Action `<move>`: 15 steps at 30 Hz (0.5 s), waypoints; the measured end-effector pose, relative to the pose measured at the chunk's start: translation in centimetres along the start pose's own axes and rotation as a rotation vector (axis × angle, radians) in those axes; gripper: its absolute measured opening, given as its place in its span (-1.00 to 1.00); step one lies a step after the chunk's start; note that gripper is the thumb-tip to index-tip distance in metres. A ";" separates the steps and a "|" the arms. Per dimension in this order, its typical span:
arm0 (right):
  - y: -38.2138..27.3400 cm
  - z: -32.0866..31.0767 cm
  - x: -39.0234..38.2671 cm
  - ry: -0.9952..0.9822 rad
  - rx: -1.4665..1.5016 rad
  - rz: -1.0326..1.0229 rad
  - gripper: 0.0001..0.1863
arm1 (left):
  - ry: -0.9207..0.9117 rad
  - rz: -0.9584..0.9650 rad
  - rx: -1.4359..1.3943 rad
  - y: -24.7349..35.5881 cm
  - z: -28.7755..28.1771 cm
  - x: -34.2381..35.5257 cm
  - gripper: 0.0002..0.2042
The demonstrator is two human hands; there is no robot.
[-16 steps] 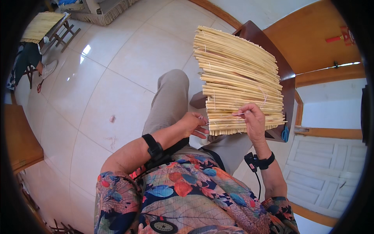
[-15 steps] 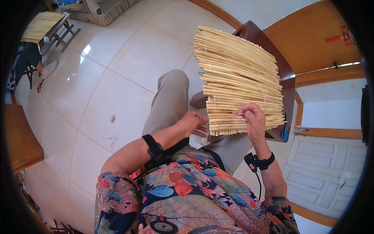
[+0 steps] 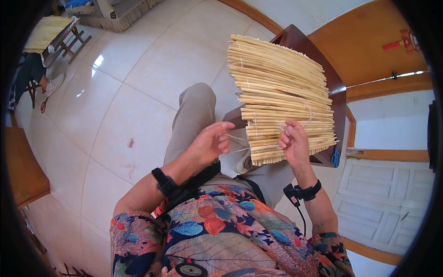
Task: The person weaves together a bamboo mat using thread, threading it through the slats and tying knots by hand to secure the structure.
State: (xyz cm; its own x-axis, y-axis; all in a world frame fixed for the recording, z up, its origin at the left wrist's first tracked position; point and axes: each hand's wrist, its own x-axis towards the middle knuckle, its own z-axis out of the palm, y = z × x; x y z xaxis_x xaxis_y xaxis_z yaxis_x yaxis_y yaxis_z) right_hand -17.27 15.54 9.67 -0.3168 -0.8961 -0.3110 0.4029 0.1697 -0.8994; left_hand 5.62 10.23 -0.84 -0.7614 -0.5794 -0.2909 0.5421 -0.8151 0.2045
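1. Grips pale thread [image 3: 238,137] in the curled left hand [image 3: 207,145], with index finger extended toward the reed mat [image 3: 281,92], just beside its left edge.
2. Has the right hand [image 3: 295,141] closed on thread too, with fingers bent over the mat's near part.
3. Angles both forearms forward, with a black band [image 3: 166,182] on the left wrist.
4. Has the mat ahead and to the right, on a dark table [image 3: 339,87] near blue scissors [image 3: 335,158].
5. Wears a floral shirt [image 3: 221,231] with a round, lettered badge [image 3: 191,269].
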 end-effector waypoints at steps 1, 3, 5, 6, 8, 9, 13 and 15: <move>0.1 0.1 0.2 -0.009 -0.003 0.007 -0.83 | -0.052 -0.098 0.070 0.3 -0.3 -0.5 -0.78; 0.1 0.3 0.3 -0.014 0.000 0.009 -0.83 | -0.004 -0.217 0.335 0.3 -0.5 -1.0 -0.76; -0.4 1.1 0.3 -0.013 0.034 -0.002 -0.83 | 0.039 -0.331 0.601 0.0 -0.9 -1.0 -0.75; -0.5 1.4 0.1 -0.009 0.038 -0.008 -0.83 | -0.013 -0.337 0.907 -0.5 -1.3 -0.6 -0.73; -0.9 1.4 0.0 -0.058 0.038 -0.010 -0.84 | -0.118 -0.399 1.383 -0.8 -1.0 0.3 -0.70; -0.9 1.4 0.0 -0.053 0.041 -0.017 -0.84 | -0.125 -0.401 1.390 -0.9 -1.1 0.6 -0.70; -1.0 1.9 -0.5 -0.072 0.065 -0.009 -0.85 | -0.096 -0.382 1.108 -0.6 -1.5 1.5 -0.58; -1.2 2.0 -0.6 -0.063 0.075 0.016 -0.86 | -0.057 -0.344 0.929 -0.4 -0.7 1.7 -0.50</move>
State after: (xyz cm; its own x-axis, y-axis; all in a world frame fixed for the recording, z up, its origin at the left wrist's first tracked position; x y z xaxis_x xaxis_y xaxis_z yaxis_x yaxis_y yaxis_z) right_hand -15.86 15.07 11.51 -0.2560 -0.9181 -0.3025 0.4716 0.1545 -0.8682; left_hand 4.35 9.57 -2.05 -0.8543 -0.2899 -0.4314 -0.1875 -0.6022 0.7760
